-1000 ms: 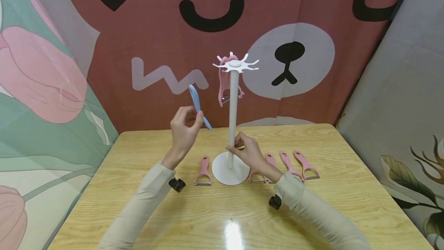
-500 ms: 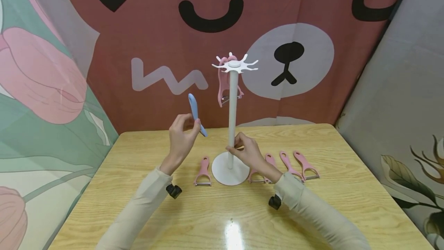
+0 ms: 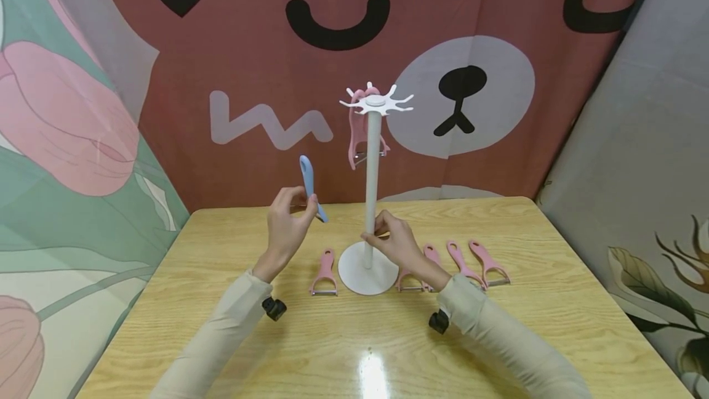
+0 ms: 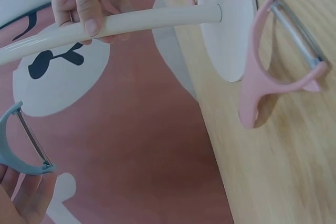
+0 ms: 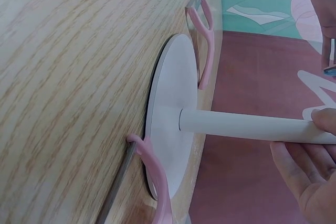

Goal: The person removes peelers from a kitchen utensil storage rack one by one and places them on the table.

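My left hand [image 3: 287, 226] pinches a blue peeler [image 3: 307, 177] between thumb and fingers, up in the air left of the white stand. Its handle points up, and the left wrist view shows its metal blade and Y-shaped blue frame [image 4: 16, 166]. Low on the stand's white pole [image 3: 373, 171], my right hand [image 3: 396, 240] grips with thumb and fingers. The pole rises from a round white base [image 3: 354, 273] to a ring of white hooks [image 3: 375, 102]. Pink peelers [image 3: 359, 128] hang from hooks at the back, partly behind the pole.
One pink peeler [image 3: 325, 270] lies on the wooden table [image 3: 232, 251] left of the base. Several more, including a far-right pink peeler [image 3: 487, 260], lie to its right, some partly hidden by my right arm. A printed curtain [image 3: 266, 66] stands behind the table.
My left hand has lowered a little and shifted slightly left with the blue peeler, which now stands more upright. The right hand stays on the pole.
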The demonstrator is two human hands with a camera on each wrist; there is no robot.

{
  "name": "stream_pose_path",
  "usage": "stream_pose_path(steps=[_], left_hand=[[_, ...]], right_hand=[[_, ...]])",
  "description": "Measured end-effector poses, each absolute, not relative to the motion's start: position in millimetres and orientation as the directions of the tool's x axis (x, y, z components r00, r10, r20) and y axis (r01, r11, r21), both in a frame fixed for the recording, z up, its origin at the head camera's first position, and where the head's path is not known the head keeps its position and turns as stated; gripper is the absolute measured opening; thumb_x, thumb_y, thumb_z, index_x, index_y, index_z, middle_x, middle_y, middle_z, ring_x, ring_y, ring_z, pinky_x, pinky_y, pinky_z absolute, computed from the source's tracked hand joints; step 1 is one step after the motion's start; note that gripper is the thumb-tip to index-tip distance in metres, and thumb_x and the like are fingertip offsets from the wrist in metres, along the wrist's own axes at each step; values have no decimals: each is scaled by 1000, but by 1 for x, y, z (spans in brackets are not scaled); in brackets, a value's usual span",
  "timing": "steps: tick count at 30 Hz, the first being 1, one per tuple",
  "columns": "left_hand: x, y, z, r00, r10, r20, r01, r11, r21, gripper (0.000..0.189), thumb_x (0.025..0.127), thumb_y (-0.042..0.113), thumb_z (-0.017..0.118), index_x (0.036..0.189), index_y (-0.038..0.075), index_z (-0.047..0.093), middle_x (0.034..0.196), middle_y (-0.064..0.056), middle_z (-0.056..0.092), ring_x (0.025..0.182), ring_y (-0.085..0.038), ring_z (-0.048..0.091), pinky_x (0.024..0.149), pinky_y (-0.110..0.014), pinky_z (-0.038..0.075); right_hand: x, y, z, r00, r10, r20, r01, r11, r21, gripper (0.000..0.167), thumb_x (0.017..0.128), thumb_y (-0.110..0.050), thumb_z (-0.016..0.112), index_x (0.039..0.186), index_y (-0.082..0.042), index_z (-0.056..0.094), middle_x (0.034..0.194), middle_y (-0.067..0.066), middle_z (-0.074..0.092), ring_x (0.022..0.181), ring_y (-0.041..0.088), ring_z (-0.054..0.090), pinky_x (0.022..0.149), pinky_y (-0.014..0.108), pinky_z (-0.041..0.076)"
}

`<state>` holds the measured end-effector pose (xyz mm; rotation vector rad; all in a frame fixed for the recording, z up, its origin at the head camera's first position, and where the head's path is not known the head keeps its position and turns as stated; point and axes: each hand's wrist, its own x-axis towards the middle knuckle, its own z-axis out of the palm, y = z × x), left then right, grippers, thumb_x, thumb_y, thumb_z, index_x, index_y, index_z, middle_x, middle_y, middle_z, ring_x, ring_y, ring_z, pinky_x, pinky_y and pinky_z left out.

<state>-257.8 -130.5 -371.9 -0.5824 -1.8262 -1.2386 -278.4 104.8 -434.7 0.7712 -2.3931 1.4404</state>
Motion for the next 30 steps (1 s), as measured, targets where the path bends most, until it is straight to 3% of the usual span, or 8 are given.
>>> stream_pose_path(steps=[4,12,18,24,30], left_hand=[[-268,-139,-386,-573,-77,816,725,417,548,14,84,-10,71,96,-10,65,89,-22,61,78,-35,64,66,-50,59],[-267,-150,-393,-630,-83,772,664,460,590,12,88,2,71,97,-5,66,90,-13,62,79,-26,65,69,-22,58],[-265,-156,-397,-668,-77,740,612,509,605,13,88,5,71,97,-4,66,91,-12,62,80,-26,66,66,-28,60],[-261,-162,-403,-710,-56,702,557,567,607,12,90,9,71,95,-1,68,89,-11,63,79,-25,67,62,-16,55],[-261,-166,-408,-742,-29,670,505,632,587,14,89,13,72,94,0,70,86,-11,66,75,-28,68,61,-33,58]], right_hand=[[-279,105,-435,-835,-309,455,-547,379,-746,21,87,-10,78,93,-4,58,84,8,69,79,22,71,68,28,60],[-280,105,-436,-837,-309,453,-545,381,-747,21,88,-11,77,94,-4,58,84,7,69,79,22,71,68,28,60],[-280,105,-437,-834,-310,456,-549,380,-745,22,87,-11,78,93,-4,58,84,7,69,78,21,71,68,28,60],[-280,105,-437,-837,-309,452,-544,382,-747,22,87,-11,78,93,-4,58,84,7,69,78,21,71,68,28,60],[-279,105,-437,-841,-305,447,-538,386,-749,22,87,-10,78,93,-4,58,84,7,68,78,21,70,68,27,59]])
